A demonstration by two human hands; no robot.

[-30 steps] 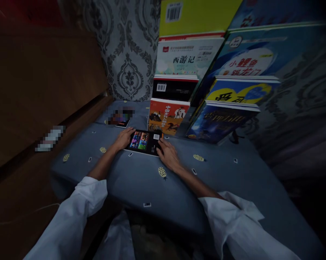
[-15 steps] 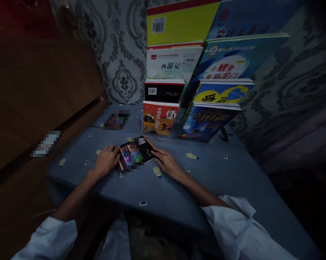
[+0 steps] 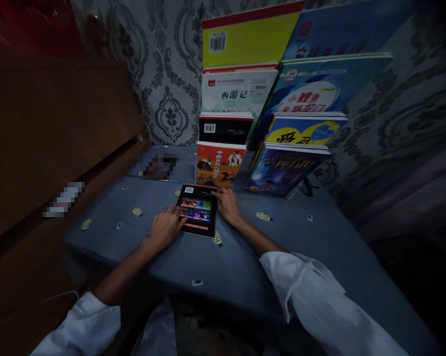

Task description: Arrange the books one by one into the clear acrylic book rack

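Note:
A black book [image 3: 196, 229] with a barcode and a grid of colourful pictures lies flat on the blue cloth, close in front of the standing orange book [image 3: 220, 160]. My left hand [image 3: 166, 226] grips its left edge, fingers at the side and thumb over the lower part of the cover. On the other side, my right hand [image 3: 227, 205] holds the upper right edge, its fingertips on the cover. The book's edges run nearly straight toward me.
Tiered books stand behind, among them a white one [image 3: 237, 91], a yellow one [image 3: 248, 39] and a dark blue one [image 3: 285, 170]. A blurred item [image 3: 159, 166] lies at the back left of the table [image 3: 289, 277]. Wooden furniture [image 3: 60, 148] borders the left side.
The black book has turned from a slant to nearly straight and moved slightly right. My left hand has shifted right, and my right hand has moved a little up beside the book.

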